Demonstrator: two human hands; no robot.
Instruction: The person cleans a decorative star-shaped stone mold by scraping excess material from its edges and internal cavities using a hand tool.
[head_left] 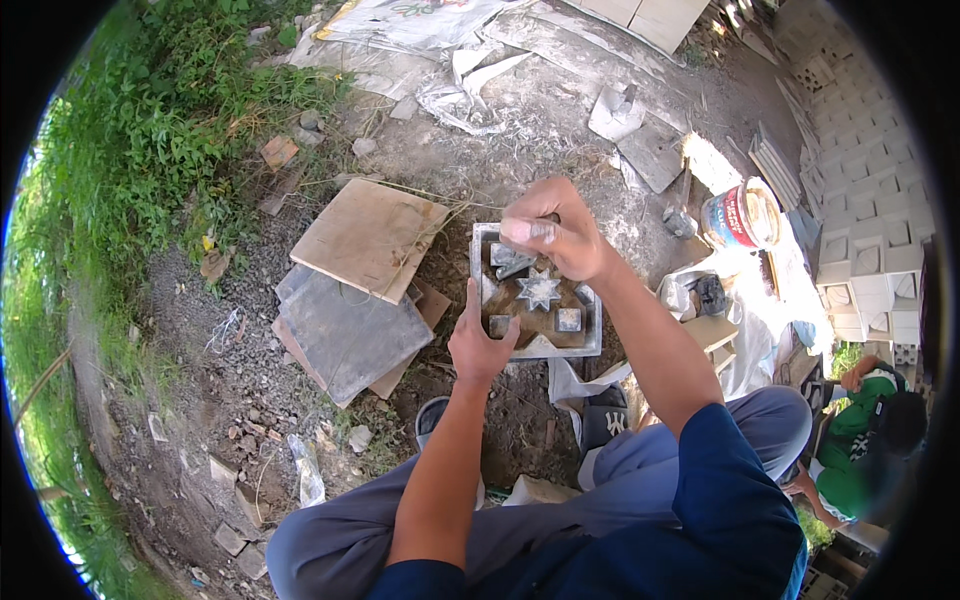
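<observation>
A square grey metal mould lies on the dirt in front of me, with a star-shaped insert at its middle and small square blocks near its corners, over brown wet mix. My left hand rests flat on the mould's near left edge, fingers pointing away. Above the mould's far side, my right hand is closed with fingers pinched; what it grips is hidden by the fingers. My knees and dark sandals frame the mould from below.
Stacked square tiles and boards lie left of the mould. A paint can stands at the right, by rows of pale patterned blocks. Another person in green crouches at the lower right. Grass borders the left; torn sacks lie beyond.
</observation>
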